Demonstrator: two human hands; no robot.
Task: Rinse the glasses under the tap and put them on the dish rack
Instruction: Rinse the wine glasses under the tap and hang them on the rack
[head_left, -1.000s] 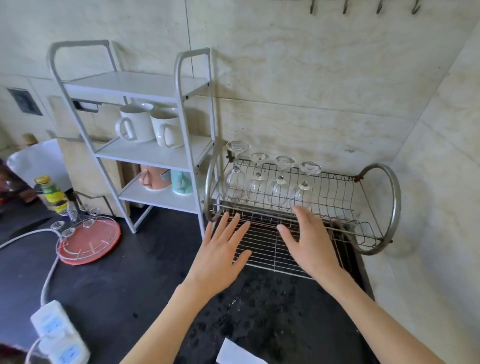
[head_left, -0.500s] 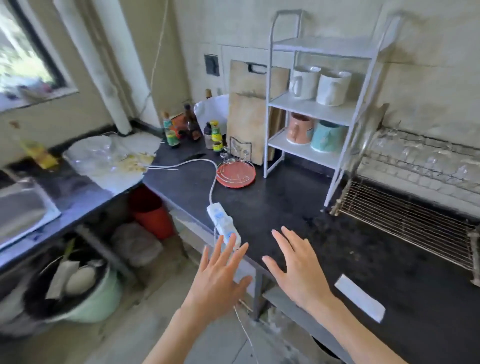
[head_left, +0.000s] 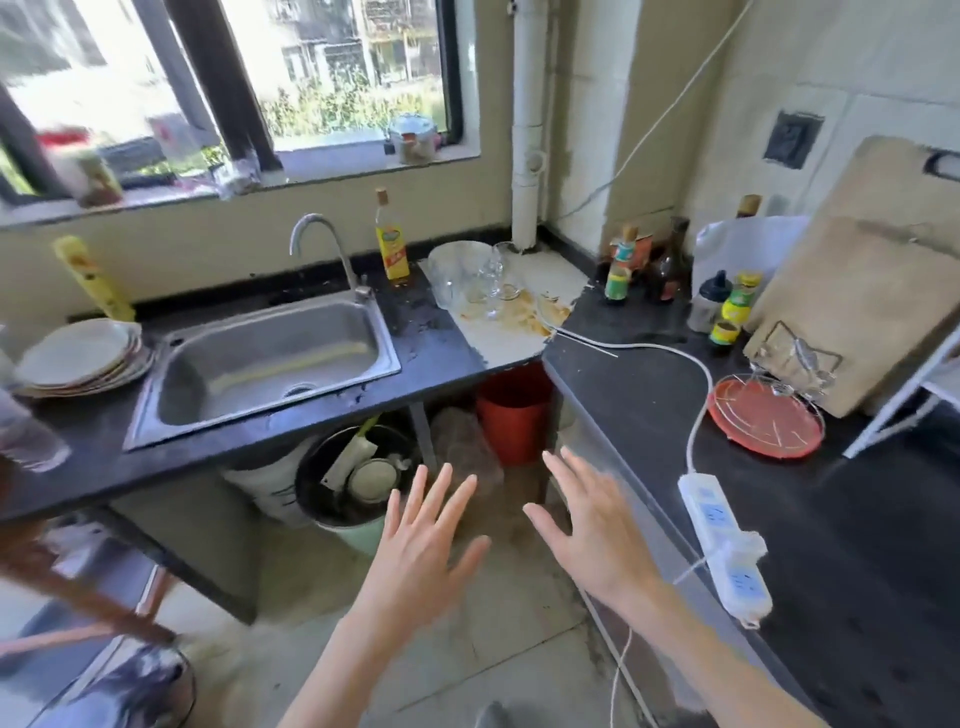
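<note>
Several clear glasses (head_left: 491, 283) stand on a stained white board in the counter's far corner, beside a clear bowl (head_left: 457, 270). Left of them a curved tap (head_left: 322, 244) rises behind the steel sink (head_left: 270, 358). My left hand (head_left: 421, 561) and my right hand (head_left: 587, 535) hover over the floor in front of the counters, fingers spread, holding nothing. Both are well short of the glasses. The dish rack is out of view.
Stacked plates (head_left: 83, 356) lie left of the sink. A yellow bottle (head_left: 392, 244) stands by the tap. On the right counter are sauce bottles (head_left: 732, 306), a red tray (head_left: 769, 415), cutting boards (head_left: 852, 306) and a white power strip (head_left: 724, 540). A red bucket (head_left: 514, 410) sits below.
The view has swung left, from the dish rack with its upturned glasses to the sink and window. Both hands stayed spread and empty and now hang over the floor.
</note>
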